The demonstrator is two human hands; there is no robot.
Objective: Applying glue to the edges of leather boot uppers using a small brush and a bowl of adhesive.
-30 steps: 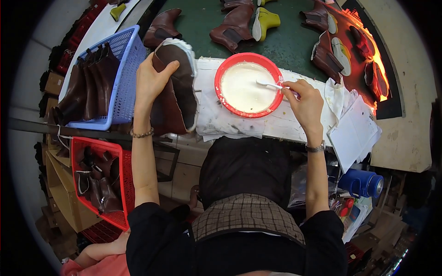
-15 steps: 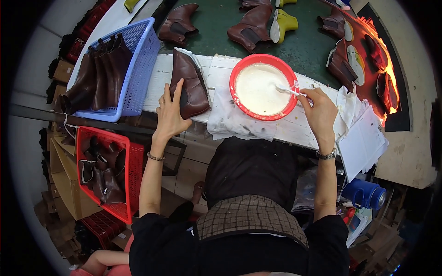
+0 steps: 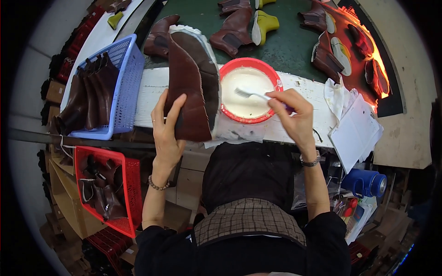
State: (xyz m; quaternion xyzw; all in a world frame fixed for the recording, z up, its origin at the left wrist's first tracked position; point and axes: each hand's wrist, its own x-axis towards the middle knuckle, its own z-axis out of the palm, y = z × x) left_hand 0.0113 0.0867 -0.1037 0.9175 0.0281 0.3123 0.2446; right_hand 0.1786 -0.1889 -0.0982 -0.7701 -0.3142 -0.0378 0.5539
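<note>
Noted boot (image 3: 186, 87) at upper centre-left of frame, clasped in left hand (image 3: 166, 139) with fingers parted, and brush (image 3: 253, 95) at centre, pinched between fingers of right hand (image 3: 297, 118) above paste (image 3: 239, 78) in bowl (image 3: 248, 120); judged to risk boot stains through overloaded, dripping brush.
</note>
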